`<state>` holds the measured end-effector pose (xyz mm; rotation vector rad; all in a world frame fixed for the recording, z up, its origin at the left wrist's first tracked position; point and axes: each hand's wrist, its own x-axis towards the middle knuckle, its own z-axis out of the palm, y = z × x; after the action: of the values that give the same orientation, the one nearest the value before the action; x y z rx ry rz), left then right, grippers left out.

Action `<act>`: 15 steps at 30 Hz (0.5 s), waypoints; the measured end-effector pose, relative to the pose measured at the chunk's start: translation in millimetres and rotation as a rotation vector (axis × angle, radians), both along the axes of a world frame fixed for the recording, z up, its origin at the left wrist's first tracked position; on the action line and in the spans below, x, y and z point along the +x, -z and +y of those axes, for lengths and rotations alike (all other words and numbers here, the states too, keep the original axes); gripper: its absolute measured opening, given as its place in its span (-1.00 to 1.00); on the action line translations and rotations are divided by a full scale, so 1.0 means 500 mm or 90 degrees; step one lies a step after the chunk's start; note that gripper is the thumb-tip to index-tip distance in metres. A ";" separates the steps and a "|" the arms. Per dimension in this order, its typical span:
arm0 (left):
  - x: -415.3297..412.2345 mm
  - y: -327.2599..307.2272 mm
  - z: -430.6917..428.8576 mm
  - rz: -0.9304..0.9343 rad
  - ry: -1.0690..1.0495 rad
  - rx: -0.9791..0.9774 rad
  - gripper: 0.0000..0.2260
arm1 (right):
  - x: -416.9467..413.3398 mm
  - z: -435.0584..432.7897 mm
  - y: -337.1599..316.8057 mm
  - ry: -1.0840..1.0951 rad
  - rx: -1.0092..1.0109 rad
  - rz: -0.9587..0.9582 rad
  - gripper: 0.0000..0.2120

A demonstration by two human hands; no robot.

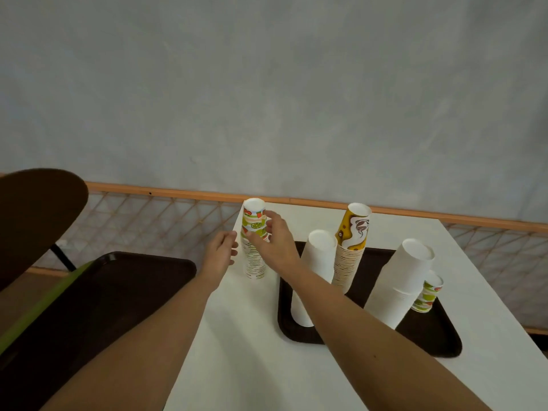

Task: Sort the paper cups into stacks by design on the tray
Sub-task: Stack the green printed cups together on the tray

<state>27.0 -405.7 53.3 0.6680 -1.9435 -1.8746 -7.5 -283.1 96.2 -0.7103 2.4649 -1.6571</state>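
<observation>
A tall stack of fruit-print cups (252, 256), upside down, stands on the white table left of the dark tray (444, 339). My right hand (275, 238) grips the top fruit-print cup (252, 218) of that stack. My left hand (221, 252) rests against the stack's left side, fingers curled toward it. On the tray stand a plain white stack (314, 271), a yellow-and-brown swirl stack (351, 247), a second white stack (400, 280), and a short fruit-print stack (428, 292) at the right.
The white table (267, 351) ends near the fruit stack's left side. A second dark tray (98, 307) lies lower at left, beside a brown chair seat (35, 215). Behind runs an orange rail with netting (166, 215).
</observation>
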 end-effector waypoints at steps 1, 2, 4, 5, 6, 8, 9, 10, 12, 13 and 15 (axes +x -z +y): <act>-0.002 0.011 -0.011 -0.014 -0.002 0.004 -0.84 | -0.002 -0.009 0.022 0.008 0.007 -0.015 -0.43; -0.004 0.021 -0.020 -0.027 -0.003 0.006 -0.84 | -0.004 -0.016 0.043 0.018 0.014 -0.030 -0.44; -0.008 0.043 -0.038 -0.054 0.002 0.008 -0.85 | -0.010 -0.027 0.079 0.042 0.022 -0.070 -0.47; -0.011 0.055 -0.046 -0.067 0.011 0.006 -0.85 | -0.014 -0.031 0.095 0.054 0.021 -0.094 -0.47; -0.014 0.066 -0.054 -0.081 0.025 -0.001 -0.84 | -0.018 -0.035 0.109 0.064 0.016 -0.118 -0.47; -0.019 0.087 -0.066 -0.111 0.054 -0.020 -0.80 | -0.032 -0.042 0.137 0.081 0.014 -0.160 -0.46; -0.024 0.098 -0.071 -0.127 0.069 -0.027 -0.78 | -0.039 -0.047 0.152 0.087 0.017 -0.183 -0.45; -0.029 0.107 -0.076 -0.142 0.084 -0.031 -0.75 | -0.046 -0.052 0.167 0.092 0.021 -0.204 -0.44; -0.045 0.127 -0.086 -0.169 0.121 -0.030 -0.69 | -0.059 -0.065 0.198 0.106 0.026 -0.252 -0.43; -0.055 0.135 -0.091 -0.180 0.137 -0.025 -0.66 | -0.066 -0.070 0.213 0.119 0.024 -0.282 -0.43; -0.073 0.151 -0.100 -0.193 0.159 -0.009 -0.59 | -0.078 -0.079 0.241 0.149 -0.007 -0.341 -0.48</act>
<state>-9.5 -455.5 -22.3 0.7729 -2.3225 -1.9966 -46.4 -322.7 -24.4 0.0391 2.2036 -1.6562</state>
